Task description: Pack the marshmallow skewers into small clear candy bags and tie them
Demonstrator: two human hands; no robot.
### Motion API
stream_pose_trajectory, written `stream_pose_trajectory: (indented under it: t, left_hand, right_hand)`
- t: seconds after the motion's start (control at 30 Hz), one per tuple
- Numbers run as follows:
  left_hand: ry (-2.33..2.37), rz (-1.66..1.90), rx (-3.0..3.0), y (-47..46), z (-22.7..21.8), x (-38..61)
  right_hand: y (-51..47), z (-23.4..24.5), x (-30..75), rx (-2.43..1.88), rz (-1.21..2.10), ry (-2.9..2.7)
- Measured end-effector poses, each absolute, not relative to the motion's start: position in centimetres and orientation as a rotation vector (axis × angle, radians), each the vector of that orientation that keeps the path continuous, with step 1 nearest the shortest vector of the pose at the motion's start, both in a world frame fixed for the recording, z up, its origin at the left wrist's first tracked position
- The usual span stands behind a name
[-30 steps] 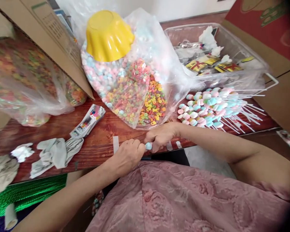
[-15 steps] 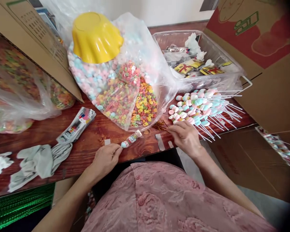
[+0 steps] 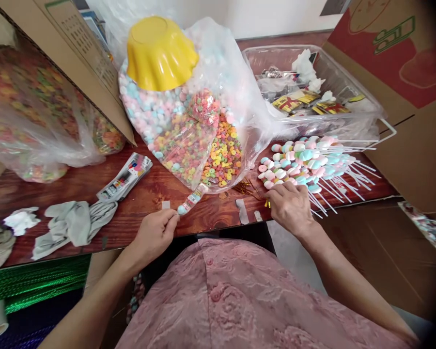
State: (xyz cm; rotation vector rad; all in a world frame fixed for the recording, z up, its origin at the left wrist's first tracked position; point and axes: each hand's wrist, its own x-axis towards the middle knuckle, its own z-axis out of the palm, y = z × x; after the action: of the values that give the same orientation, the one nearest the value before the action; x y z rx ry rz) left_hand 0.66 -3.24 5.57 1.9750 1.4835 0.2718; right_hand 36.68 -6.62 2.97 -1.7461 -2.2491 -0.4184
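Near the table's front edge, my left hand (image 3: 157,232) is closed on the lower end of a marshmallow skewer (image 3: 192,199) in a printed clear wrapper. A pale blue marshmallow shows just beyond my fingertips, and the wrapper's far end points up and away. My right hand (image 3: 289,206) is closed with fingers bent down, and a short gold twist tie (image 3: 268,204) sticks out at its fingertips. Left of that hand lies a small pile of gold twist ties (image 3: 247,186). Just behind it, pastel marshmallow skewers (image 3: 298,162) with white sticks are heaped.
A large clear bag of marshmallows and ring candies (image 3: 223,155) carries an upturned yellow bowl (image 3: 162,55). Behind the skewers stands a clear plastic bin (image 3: 352,82). Leftward lie printed wrappers (image 3: 125,178), a grey cloth (image 3: 74,223) and a cardboard box (image 3: 83,53). Another box (image 3: 421,145) stands right.
My right hand has drawn back from the twist-tie pile, with a gold tie now at its fingertips. The wrapped skewer in my left hand has tilted more upright. The whole view has shifted slightly.
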Motion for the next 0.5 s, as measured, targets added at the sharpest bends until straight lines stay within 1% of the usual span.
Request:
stream_pose_trajectory:
  t: [0.07,0.1,0.2,0.3,0.43,0.5]
  left_hand:
    - [1.313,0.530,1.442,-4.1,6.2,1.3]
    - [1.195,0.602,1.201,-4.5,6.6,2.2]
    - [0.884,0.692,0.793,-4.7,7.3,5.6]
    - [0.758,0.711,0.715,-3.6,7.3,8.1]
    - [0.823,0.760,0.726,-2.5,6.6,8.1]
    - [0.817,0.788,0.691,-2.1,6.3,7.5]
  right_hand:
    - [-6.6,3.6,36.0,-1.579,-0.354,-2.156]
    - [-6.4,3.9,35.2,-1.486,-0.318,-2.120]
    - [-4.8,4.5,31.4,-1.252,-0.275,-2.129]
    - [-2.8,4.9,27.5,-1.101,-0.292,-2.195]
    - [-0.8,5.2,25.6,-1.061,-0.363,-2.231]
    - [-0.2,5.3,25.5,-1.047,-0.321,-2.240]
